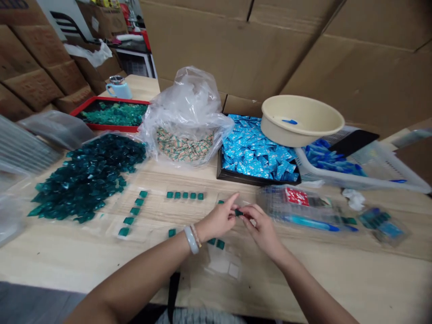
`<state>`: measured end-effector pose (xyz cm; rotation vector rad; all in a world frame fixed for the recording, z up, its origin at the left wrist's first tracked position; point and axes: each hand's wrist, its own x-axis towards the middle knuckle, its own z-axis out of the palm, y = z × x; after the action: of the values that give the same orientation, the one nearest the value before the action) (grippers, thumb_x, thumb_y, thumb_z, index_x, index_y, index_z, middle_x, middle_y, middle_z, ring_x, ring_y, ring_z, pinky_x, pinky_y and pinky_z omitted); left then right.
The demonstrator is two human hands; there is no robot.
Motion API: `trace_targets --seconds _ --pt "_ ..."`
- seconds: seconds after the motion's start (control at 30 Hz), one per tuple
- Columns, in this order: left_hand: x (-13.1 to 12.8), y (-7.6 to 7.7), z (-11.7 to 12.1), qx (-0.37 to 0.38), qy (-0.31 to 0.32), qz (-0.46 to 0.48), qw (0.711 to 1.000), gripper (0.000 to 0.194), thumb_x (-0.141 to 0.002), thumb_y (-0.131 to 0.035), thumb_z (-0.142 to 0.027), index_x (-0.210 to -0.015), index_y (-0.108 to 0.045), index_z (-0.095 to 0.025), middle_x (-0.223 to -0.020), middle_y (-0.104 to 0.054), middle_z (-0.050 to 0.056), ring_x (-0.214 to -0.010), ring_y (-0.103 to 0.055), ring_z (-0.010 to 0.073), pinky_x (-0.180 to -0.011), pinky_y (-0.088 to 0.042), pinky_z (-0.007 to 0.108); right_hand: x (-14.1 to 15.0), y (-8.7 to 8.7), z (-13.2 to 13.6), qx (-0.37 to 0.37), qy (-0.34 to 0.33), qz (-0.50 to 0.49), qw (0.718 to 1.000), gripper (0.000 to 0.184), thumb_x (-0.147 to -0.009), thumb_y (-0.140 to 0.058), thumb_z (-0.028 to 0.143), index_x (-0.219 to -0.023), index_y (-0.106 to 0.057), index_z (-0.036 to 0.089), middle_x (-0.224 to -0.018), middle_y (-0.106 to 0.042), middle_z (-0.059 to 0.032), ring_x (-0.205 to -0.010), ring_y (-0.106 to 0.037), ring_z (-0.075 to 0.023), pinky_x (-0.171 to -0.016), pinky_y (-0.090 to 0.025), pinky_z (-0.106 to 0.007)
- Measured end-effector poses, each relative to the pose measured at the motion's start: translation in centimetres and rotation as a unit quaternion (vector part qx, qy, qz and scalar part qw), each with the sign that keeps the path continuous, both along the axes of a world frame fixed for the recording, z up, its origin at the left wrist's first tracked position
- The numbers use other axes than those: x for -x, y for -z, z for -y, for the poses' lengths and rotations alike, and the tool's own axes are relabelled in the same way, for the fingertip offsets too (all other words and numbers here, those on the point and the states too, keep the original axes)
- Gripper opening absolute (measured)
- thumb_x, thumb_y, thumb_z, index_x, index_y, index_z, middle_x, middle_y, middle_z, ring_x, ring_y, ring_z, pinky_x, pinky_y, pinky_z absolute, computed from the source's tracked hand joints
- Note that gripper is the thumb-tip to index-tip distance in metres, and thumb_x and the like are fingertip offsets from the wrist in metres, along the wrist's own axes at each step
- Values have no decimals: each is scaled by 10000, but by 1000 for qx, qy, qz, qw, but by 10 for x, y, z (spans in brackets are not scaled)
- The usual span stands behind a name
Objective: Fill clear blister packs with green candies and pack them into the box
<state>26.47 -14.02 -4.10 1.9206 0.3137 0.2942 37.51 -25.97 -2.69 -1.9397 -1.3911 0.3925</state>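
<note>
My left hand (218, 220) and my right hand (265, 229) meet over the middle of the table. Both sets of fingertips pinch a small dark green square piece (238, 213), while my left index finger points away from it. Beneath and around them lie clear plastic trays with rows of green squares: one row (185, 195) runs across, another (132, 211) slants down on the left. More green squares (220, 244) show below my left wrist, partly hidden by the hand. Further left spreads a large heap of dark green translucent squares (91, 175).
Behind stand a clear bag of small packets (185, 146), a black tray of blue sachets (256, 153), a cream basin (302, 121) and a white basket (381, 168) with blue items. Stacked clear packs (303, 209) lie right of my hands. A red tray (94, 99) and blue mug (119, 89) stand back left.
</note>
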Motion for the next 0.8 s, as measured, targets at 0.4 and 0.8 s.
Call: trace_targets --seconds 0.4,0.8 --pt "-11 15 -16 -285 3 -36 958 160 -778 -462 -150 -836 -610 -161 -830 -584 61 -861 -481 174 -796 -387 312 -11 31 -12 91 14 195 976 184 -806 -411 213 -856 -583 172 -829 -584 -65 -793 -510 -204 -677 -338 -321" --pt "-8 20 -19 -276 8 8 961 148 -769 -463 -139 -802 -606 -160 -806 -587 64 -835 -486 184 -763 -383 314 -21 39 -15 96 -38 266 958 253 -829 -392 248 -943 -616 214 -870 -586 -75 -810 -484 -203 -651 -331 -314"
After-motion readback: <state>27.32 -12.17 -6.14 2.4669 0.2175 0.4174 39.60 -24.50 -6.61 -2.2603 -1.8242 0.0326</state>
